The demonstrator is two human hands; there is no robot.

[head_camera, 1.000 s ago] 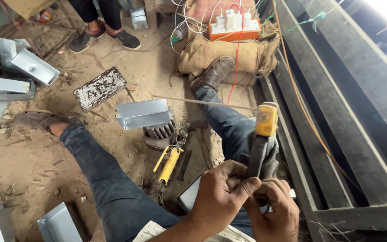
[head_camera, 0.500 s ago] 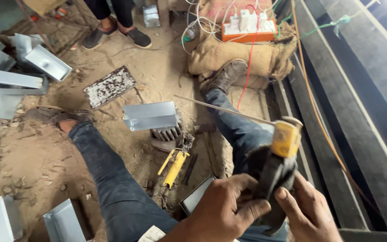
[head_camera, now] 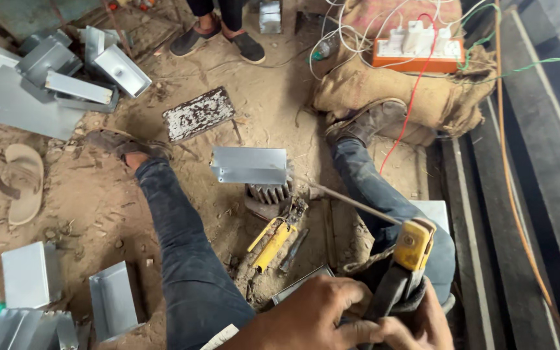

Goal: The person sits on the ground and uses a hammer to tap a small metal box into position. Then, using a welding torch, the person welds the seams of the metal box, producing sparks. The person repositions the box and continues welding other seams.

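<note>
Now both hands clamped together on welding holder: left hand (head_camera: pixel 312 317) closed lower than half second before, right hand (head_camera: pixel 422 321) under yellow-tipped holder (head_camera: pixel 411 249); rod (head_camera: pixel 351 202) aimed at 10 o'clock toward grey metal box (head_camera: pixel 249 165), tip nearer, apart

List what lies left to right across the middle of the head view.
Sandal → person's left shoe → grey metal box → welding rod → yellow electrode holder → orange cable.

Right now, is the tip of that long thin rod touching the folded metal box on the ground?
No: the rod ends short of the metal box, with bare dirt between them.
</note>
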